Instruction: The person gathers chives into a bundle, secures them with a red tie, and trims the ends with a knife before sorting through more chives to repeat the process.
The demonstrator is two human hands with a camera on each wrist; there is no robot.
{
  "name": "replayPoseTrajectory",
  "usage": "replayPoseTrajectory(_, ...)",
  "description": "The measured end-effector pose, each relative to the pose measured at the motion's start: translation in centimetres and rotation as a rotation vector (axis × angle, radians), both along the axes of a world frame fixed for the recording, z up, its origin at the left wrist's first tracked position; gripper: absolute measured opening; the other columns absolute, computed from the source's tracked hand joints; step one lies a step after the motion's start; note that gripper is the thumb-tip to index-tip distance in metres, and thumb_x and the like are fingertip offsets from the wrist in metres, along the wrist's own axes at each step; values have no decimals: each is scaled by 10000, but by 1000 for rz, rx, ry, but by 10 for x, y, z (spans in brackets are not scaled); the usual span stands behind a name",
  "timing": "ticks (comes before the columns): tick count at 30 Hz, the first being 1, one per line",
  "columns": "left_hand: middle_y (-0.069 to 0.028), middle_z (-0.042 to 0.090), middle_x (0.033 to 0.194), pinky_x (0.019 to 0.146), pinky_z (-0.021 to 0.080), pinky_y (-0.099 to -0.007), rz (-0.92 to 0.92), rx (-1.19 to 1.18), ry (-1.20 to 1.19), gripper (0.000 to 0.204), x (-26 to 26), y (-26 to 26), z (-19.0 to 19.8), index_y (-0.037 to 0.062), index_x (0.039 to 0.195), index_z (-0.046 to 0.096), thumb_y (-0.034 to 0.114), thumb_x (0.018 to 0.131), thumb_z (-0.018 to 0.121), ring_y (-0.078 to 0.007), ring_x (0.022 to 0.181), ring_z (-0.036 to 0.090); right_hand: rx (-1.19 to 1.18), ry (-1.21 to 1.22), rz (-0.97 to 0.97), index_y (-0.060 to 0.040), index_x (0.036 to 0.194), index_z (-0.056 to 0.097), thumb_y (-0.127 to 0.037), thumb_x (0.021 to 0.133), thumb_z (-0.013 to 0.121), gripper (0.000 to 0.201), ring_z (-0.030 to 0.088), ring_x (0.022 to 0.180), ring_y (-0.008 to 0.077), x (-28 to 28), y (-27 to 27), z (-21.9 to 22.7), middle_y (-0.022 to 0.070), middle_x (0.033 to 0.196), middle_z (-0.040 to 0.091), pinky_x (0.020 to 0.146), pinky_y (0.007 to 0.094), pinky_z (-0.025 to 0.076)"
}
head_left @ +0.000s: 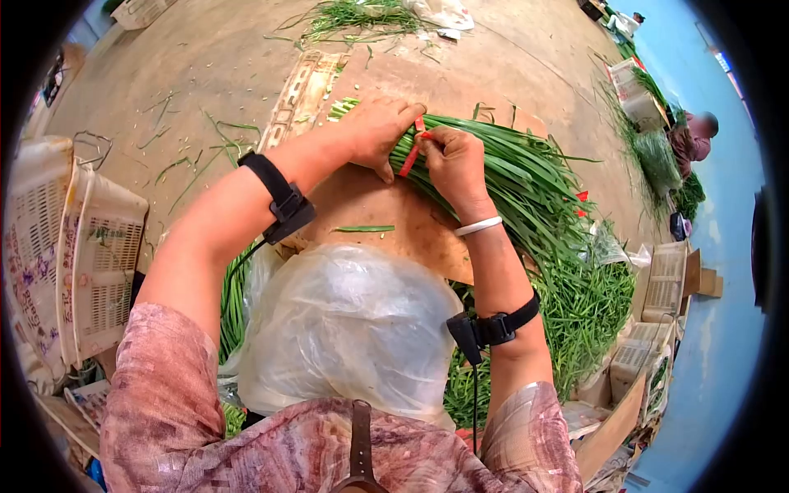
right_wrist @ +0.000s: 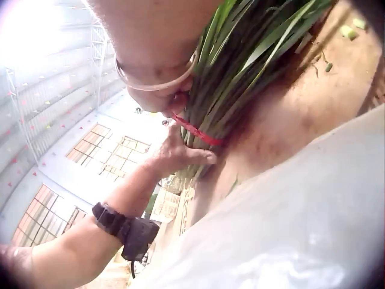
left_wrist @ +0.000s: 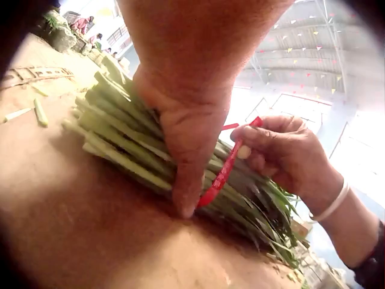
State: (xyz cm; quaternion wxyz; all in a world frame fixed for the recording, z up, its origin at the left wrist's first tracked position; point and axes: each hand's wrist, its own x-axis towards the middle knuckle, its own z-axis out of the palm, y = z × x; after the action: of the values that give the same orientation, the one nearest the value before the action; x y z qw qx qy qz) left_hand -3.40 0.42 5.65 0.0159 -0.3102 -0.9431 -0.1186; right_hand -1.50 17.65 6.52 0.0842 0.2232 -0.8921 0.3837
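Observation:
A thick bunch of garlic chives (head_left: pixel 514 160) lies on a brown board (head_left: pixel 436 234), its pale cut ends to the left and long green leaves to the right. My left hand (head_left: pixel 378 131) grips the bunch near the cut ends, thumb on the near side in the left wrist view. A printed red tape (left_wrist: pixel 221 177) runs around the bunch just right of that thumb. On top of the bunch, my right hand (head_left: pixel 456 168) pinches the tape's end between thumb and fingers. In the right wrist view the red band (right_wrist: pixel 195 129) crosses the stalks below the right hand.
Clear plastic sheeting (head_left: pixel 349 329) covers my lap. Loose greens (head_left: pixel 567 329) are heaped to my right. White crates (head_left: pixel 103 255) stand at left, more crates (head_left: pixel 664 283) at right. A person (head_left: pixel 692 144) sits by the blue wall. Scattered greens (head_left: pixel 362 18) lie on the floor ahead.

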Motion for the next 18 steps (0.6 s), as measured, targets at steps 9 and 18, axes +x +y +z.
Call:
replayPoseTrajectory(9, -129, 552, 1002, 821, 421, -399, 85, 139, 49, 720, 8, 5, 7, 92, 1116, 485, 247, 470, 761, -318, 950, 525, 78, 385, 52, -80, 732, 598, -129, 727, 636, 63, 566, 620, 313, 21, -4, 24, 111, 709, 570, 520, 405, 449)
replayPoseTrajectory(18, -110, 532, 1111, 875, 374, -395, 183, 108, 285, 757, 36, 13, -10, 100, 1208, 462, 325, 539, 739, -275, 1031, 501, -80, -70, -83, -42, 720, 668, -140, 723, 647, 101, 600, 627, 334, -18, 5, 6, 174, 678, 604, 564, 392, 475)
